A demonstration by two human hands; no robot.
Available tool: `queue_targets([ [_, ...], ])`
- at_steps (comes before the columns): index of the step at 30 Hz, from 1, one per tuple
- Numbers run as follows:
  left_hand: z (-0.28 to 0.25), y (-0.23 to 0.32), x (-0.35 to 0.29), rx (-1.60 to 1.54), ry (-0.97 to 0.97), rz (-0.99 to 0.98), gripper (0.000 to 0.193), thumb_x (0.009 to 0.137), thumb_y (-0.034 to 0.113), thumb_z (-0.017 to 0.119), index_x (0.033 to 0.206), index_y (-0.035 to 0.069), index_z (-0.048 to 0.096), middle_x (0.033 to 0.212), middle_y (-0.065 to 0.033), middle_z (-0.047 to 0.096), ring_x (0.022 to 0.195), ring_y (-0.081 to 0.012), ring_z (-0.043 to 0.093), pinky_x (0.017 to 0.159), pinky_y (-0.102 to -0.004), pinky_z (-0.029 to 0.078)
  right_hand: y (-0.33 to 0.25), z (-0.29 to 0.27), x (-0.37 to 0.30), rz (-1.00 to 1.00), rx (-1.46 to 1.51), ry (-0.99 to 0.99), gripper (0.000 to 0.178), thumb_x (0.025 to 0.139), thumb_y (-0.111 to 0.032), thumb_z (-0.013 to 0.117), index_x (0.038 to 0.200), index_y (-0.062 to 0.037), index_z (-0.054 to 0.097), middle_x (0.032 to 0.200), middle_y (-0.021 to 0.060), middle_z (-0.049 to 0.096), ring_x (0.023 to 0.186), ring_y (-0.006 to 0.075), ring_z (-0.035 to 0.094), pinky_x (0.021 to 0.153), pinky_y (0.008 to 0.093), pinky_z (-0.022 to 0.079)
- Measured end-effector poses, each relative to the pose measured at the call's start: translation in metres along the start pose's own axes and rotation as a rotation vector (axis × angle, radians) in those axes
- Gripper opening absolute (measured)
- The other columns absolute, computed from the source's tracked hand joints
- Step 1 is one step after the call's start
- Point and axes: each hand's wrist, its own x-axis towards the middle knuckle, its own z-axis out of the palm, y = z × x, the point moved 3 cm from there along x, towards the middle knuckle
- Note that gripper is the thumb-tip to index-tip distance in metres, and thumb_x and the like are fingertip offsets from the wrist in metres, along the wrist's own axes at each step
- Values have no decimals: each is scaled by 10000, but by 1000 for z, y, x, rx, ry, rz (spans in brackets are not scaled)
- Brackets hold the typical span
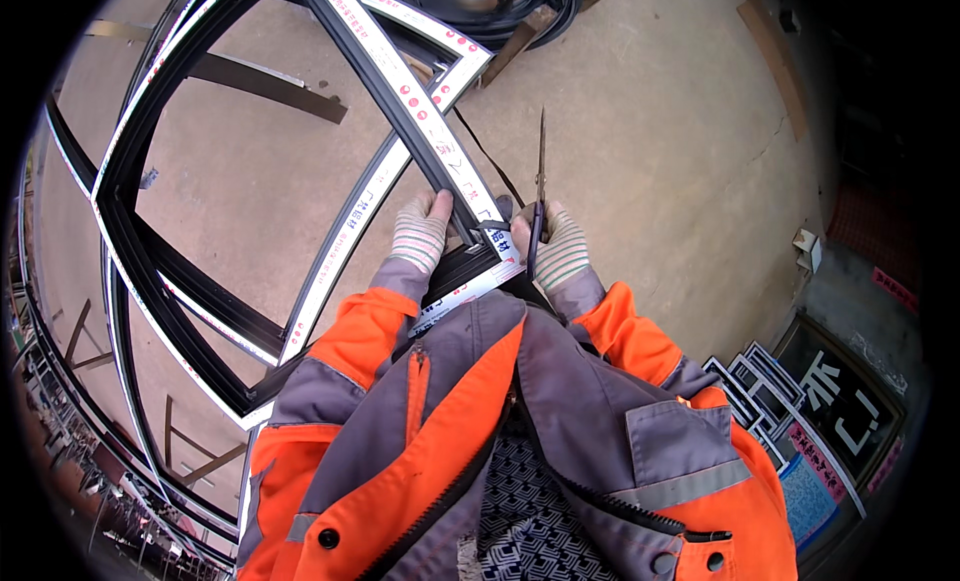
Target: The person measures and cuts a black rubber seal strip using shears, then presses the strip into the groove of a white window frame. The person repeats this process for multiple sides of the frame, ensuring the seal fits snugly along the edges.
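A window frame (432, 116) with black inner channels and white, red-printed film stands in front of me, its near corner by my waist. My left hand (422, 231), in a striped glove with bare fingertips, grips the black inner edge near that corner, thumb on top. Across the corner, my right hand (558, 243), gloved alike, is closed round dark-handled scissors (542, 161), their blades pointing away from me. A thin black rubber strip (485, 153) runs down to the right fingers, and a short black piece lies over the film there. The right fingertips are partly hidden.
More film-wrapped frames (350, 221) lean at the left. A coil of black strip (545, 11) lies on the floor at the far side, near some wooden pieces. Framed panels and a dark lettered board (845, 391) stand at the right.
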Motion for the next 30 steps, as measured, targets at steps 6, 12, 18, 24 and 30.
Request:
queue_targets([
  [6,6,-11,-10,66,-41,64,285,1011,252,560,1013,-21,642,745,-73,670,590,-126,616,538,-283,498,7,1,0,-32,-44,35,217,872,-200,698,944,-30,584,723,49,596,665,127,546,646,311,493],
  [12,5,-8,-8,120,-11,55,331,1013,294,556,975,-23,641,736,-78,669,588,-132,619,532,-285,496,7,1,2,-16,-60,54,220,868,-203,701,943,-32,585,722,52,596,665,126,548,645,310,495],
  [18,1,3,-14,-18,-129,-17,318,1000,285,583,964,-24,646,747,-79,671,610,-133,614,539,-284,491,5,1,1,-18,-35,65,237,860,-221,709,941,-33,590,722,53,599,660,127,550,637,313,494],
  [24,0,2,-18,207,-190,117,265,961,207,638,1005,-54,649,808,-102,698,678,-131,623,609,-300,510,5,2,0,-7,-45,85,233,857,-217,711,939,-33,593,720,53,602,660,128,552,639,314,495],
  [30,2,-8,-14,232,-188,109,264,957,194,641,996,-67,662,832,-109,709,721,-129,630,661,-306,518,5,2,0,-30,-19,71,212,862,-198,705,931,-32,592,721,45,605,664,116,549,638,305,494],
])
